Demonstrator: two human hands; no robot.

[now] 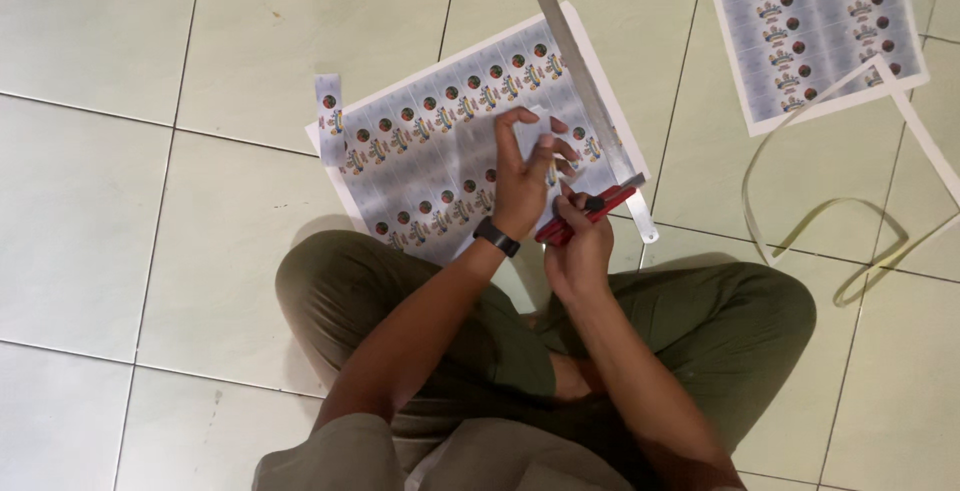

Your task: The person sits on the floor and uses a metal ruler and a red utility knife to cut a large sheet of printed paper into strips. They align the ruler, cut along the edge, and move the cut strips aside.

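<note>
1. Crossed legs (450, 351) in olive trousers sit nearest the lens; I am on the tiled floor (100, 201) with the work just past my knees.
2. Farthest left, one narrow cut strip (329, 116) lies at the sheet's left corner, touching its edge. As far as I can judge, that is the only label strip freed from this sheet so far.
3. Next comes the sheet (430, 151), printed in rows of small round labels, flat on the tiles and turned at an angle. Most of its rows look whole, so I judge the bulk of the cutting is left.
4. My left hand (525, 181), with a dark watch at the wrist, presses down on the sheet's right half, fingers spread and bent, gripping nothing.
5. My right hand (580, 241) is closed around a red knife (585, 213), its tip at the near end of the ruler, close to the sheet's right edge.
6. That metal ruler (585, 91) runs along the right margin of the sheet, from its near corner up out of view.
7. Further right lies a second sheet (815, 31), rows uncut as far as I can see, well apart from my hands.
8. Below it, long white trimmings (850, 211) curl over the tiles, so I judge some margins are already off.
</note>
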